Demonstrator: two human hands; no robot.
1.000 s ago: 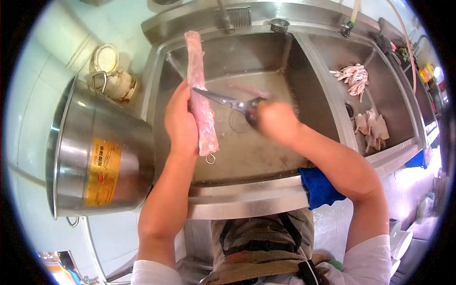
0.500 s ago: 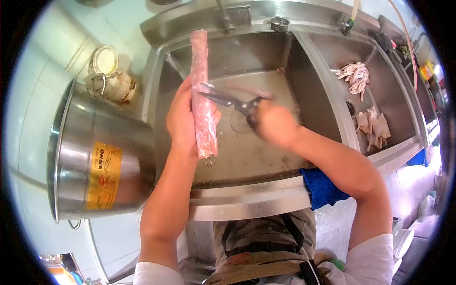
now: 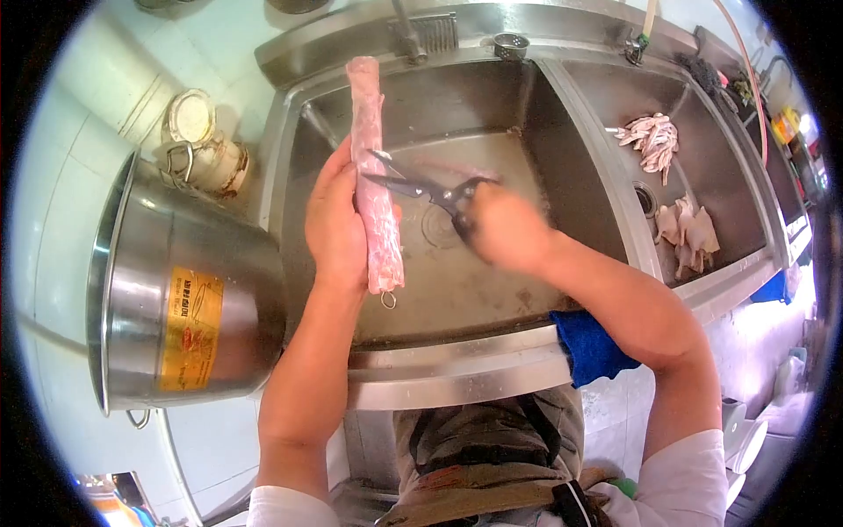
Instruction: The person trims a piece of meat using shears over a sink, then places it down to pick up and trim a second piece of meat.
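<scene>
My left hand (image 3: pixel 337 221) is wrapped round a long pink piece of raw meat (image 3: pixel 373 184), which stands lengthwise over the sink. At its lower end shows a small metal ring (image 3: pixel 388 300). My right hand (image 3: pixel 507 224) is closed on the handles of black shears (image 3: pixel 443 195). Their blades are parted and reach left across the upper-middle of the meat, one above the other. Below both hands lies the large steel basin (image 3: pixel 492 303), and a thin, pinkish strip (image 3: pixel 452 167) rests on its bottom behind the shears.
In the smaller basin (image 3: pixel 615 97) on the right lie a heap of pale raw feet (image 3: pixel 652 140) and several pale raw pieces (image 3: pixel 688 233). A big steel pot (image 3: pixel 233 299) stands close on my left. A blue cloth (image 3: pixel 593 350) hangs over the front rim.
The shears' blades are spread slightly wider across the meat. Both hands keep their hold, and the view has shifted a little.
</scene>
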